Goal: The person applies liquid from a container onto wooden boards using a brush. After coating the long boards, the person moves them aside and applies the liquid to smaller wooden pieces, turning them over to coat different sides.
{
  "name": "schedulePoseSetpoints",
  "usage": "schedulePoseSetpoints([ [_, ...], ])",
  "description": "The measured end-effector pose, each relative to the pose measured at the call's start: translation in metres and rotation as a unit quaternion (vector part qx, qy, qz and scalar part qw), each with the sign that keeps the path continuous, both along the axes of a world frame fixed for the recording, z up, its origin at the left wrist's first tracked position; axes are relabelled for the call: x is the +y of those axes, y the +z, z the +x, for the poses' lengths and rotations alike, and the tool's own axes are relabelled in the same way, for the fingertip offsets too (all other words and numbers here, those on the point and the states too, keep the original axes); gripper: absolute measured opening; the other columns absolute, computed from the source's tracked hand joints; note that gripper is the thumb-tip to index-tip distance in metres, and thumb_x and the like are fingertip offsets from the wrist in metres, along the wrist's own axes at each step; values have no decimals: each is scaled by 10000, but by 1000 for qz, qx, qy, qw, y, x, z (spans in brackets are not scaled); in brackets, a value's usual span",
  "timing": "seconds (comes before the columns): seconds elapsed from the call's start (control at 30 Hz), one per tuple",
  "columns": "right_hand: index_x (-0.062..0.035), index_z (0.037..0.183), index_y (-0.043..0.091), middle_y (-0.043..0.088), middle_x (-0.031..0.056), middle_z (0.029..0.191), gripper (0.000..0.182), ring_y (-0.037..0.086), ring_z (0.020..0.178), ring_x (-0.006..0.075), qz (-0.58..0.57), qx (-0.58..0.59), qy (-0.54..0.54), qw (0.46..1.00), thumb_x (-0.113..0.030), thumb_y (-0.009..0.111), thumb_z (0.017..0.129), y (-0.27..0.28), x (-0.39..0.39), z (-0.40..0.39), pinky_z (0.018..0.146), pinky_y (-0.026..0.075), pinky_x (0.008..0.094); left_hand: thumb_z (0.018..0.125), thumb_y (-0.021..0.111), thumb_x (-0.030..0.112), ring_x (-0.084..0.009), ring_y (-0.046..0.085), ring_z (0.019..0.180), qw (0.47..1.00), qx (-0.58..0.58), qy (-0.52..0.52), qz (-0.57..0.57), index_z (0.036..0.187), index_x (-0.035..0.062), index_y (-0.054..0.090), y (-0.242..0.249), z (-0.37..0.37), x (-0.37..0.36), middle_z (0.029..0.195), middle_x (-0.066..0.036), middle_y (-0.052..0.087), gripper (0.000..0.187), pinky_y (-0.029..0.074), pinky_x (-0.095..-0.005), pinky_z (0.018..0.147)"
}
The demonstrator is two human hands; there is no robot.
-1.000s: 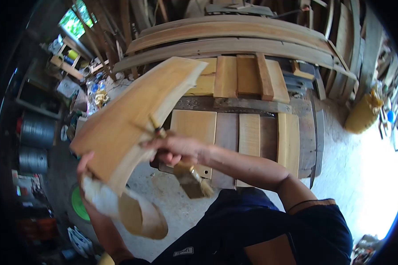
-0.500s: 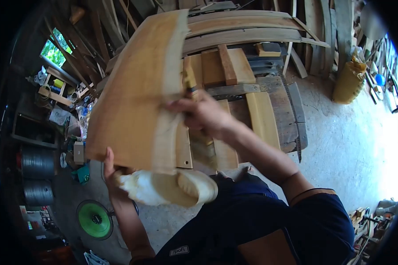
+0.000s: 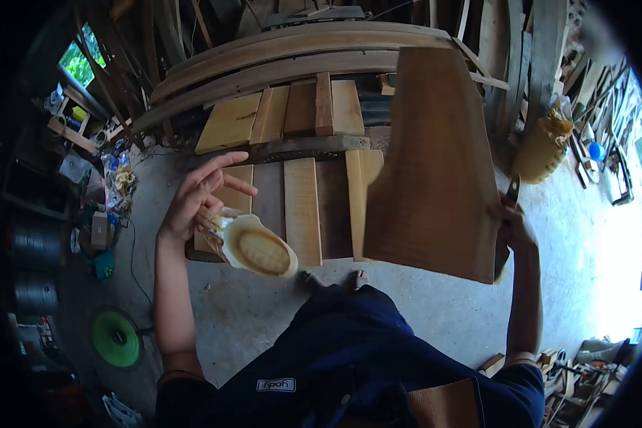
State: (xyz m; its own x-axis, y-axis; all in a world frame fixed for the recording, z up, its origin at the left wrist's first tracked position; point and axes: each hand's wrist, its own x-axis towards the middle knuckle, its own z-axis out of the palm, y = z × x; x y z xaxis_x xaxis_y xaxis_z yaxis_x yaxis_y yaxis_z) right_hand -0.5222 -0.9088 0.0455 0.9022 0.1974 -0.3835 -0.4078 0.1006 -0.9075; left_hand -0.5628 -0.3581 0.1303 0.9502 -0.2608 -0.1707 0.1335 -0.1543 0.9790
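The person's right hand [image 3: 515, 224] has its fingers clamped on the edge of a wide board [image 3: 431, 167], which spreads to their left; a brush handle [image 3: 513, 187] juts above them. Left hand [image 3: 195, 201]: upper fingers splayed, lower ones clamped on a plastic container [image 3: 264, 250], its mouth below and right of them.

From the head, we're looking forward and down! Shirt [image 3: 328, 357] nearest, left hand [image 3: 192, 202] and right hand [image 3: 518, 227] close, long planks [image 3: 299, 45] far off.
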Motion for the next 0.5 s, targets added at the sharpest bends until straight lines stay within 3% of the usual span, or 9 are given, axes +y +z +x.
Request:
schedulePoseSetpoints([
  [0.1,14,1307,465,608,93,1137,542,624,946,147,-15,11,4,1000,-51,614,790,-34,-47,-5,783,524,266,980,401,390,6,395,366,999,-18,23,28,1355,20,390,-1,-4,-4,902,-150,645,527,292,-127,347],
  [0.17,7,1287,487,618,69,1089,508,619,917,127,-15,24,5,1000,-42,610,797,-46,-63,-2,745,520,253,963,433,366,-22,426,381,990,-49,134,14,1306,24,459,-5,-7,-11,846,-115,647,485,339,-141,370],
  [0.2,1,1274,498,619,50,1044,488,611,866,105,-27,38,37,998,-44,612,801,-49,-66,1,694,505,231,963,432,348,-49,509,478,985,-42,165,-2,1281,26,482,1,-12,-20,770,-72,610,456,395,-155,434],
  [0.23,-5,1260,509,621,32,999,469,603,815,83,-38,53,68,996,-46,614,805,-50,-68,3,643,489,209,963,432,348,-49,509,478,985,-42,170,-1,1281,26,482,-1,-14,-21,770,-72,610,456,395,-155,434],
  [0.27,-18,1228,532,604,-11,911,431,544,691,33,-45,62,62,995,-61,627,810,-52,-66,2,521,398,174,965,429,347,-50,529,531,979,-41,196,-25,1279,27,483,-5,-16,-19,747,-60,592,452,413,-160,469],
  [0.33,-18,1224,533,596,-19,888,426,515,652,22,-44,70,103,991,-67,630,812,-71,-77,8,494,358,167,963,440,341,-45,561,648,969,-31,235,-63,1262,39,505,-13,-22,-14,701,-20,547,430,440,-168,549],
  [0.4,-17,1195,546,568,-37,835,394,455,589,9,-51,88,159,982,-78,634,816,-74,-77,11,454,293,162,960,450,340,-41,554,628,963,-25,263,-52,1252,46,518,-15,-30,-16,700,-10,544,420,425,-165,518],
  [0.47,-15,1182,548,563,-37,827,382,455,587,10,-36,86,161,982,-78,635,815,-108,-85,13,456,295,159,949,480,335,-21,525,560,956,-22,289,-31,1223,63,550,-14,-37,-19,686,25,533,393,343,-156,401],
  [0.5,-13,1169,550,558,-37,820,371,455,585,12,-22,84,159,984,-78,636,814,-123,-88,14,459,297,157,949,480,335,-21,525,560,955,-21,295,-31,1223,63,550,-13,-40,-21,686,25,533,393,343,-156,401],
])
